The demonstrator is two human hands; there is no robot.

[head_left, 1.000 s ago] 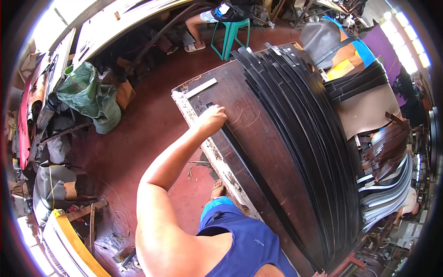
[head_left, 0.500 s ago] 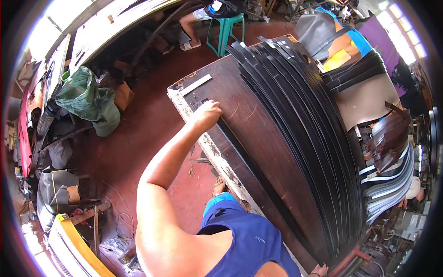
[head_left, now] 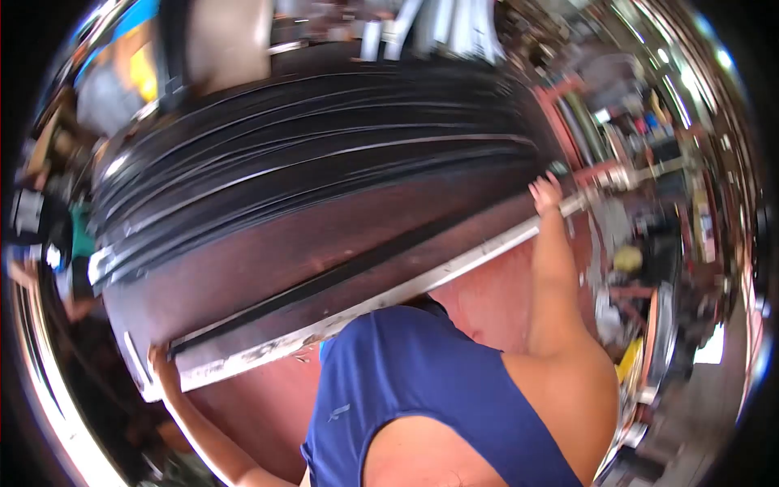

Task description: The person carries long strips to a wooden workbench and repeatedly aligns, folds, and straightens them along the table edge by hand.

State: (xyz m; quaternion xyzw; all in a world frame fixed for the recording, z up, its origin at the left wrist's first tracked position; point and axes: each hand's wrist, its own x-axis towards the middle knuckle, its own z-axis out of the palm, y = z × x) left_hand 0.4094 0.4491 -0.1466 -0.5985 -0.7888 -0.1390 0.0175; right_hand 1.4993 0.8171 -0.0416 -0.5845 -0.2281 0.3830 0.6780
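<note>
A long narrow black strip (head_left: 324,280) lies along the near side of a dark wooden tabletop (head_left: 268,243). At its left end my left hand (head_left: 159,359) is closed, with the fingers curled on the strip. My right hand (head_left: 546,193) rests by the strip's far right end, its fingers spread and somewhat smeared by motion. Whether the right fingertips press on the strip is not clear. Behind the strip a thick pile of similar black strips (head_left: 324,146) covers the back of the table.
A pale, worn edge (head_left: 268,353) runs along the table's near side, close to my body. A short white bar (head_left: 134,357) lies at the left end. White strips (head_left: 446,32) and a beige sheet (head_left: 227,40) are behind the pile. Red floor (head_left: 487,300) shows below.
The view has swung to the right, so the table now lies across it. My right arm has come fully into view. My left hand stays at the strip's left end.
</note>
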